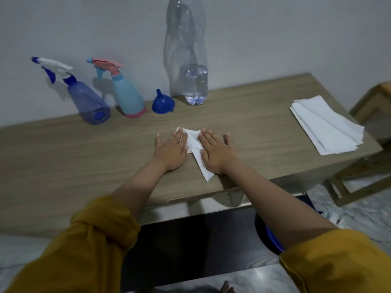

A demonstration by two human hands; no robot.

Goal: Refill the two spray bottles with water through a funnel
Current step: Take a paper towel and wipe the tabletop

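Two spray bottles stand at the back left of the wooden table [63, 157]: a clear blue one [86, 100] with a white and blue trigger, and a light blue one [127, 96] with a pink trigger. A blue funnel [163, 103] sits mouth-down beside them. A tall clear plastic bottle [187, 60] holds a little water at its base. My left hand [171, 150] and my right hand [215, 150] lie flat, fingers straight, pressing a folded white tissue [193, 144] on the table's middle.
A stack of white tissues [325, 127] lies at the table's right end. A wooden stool [372, 115] stands to the right. Below the table's front edge, a dark blue-rimmed bucket [268, 233] is partly hidden by my right arm. The wall is close behind.
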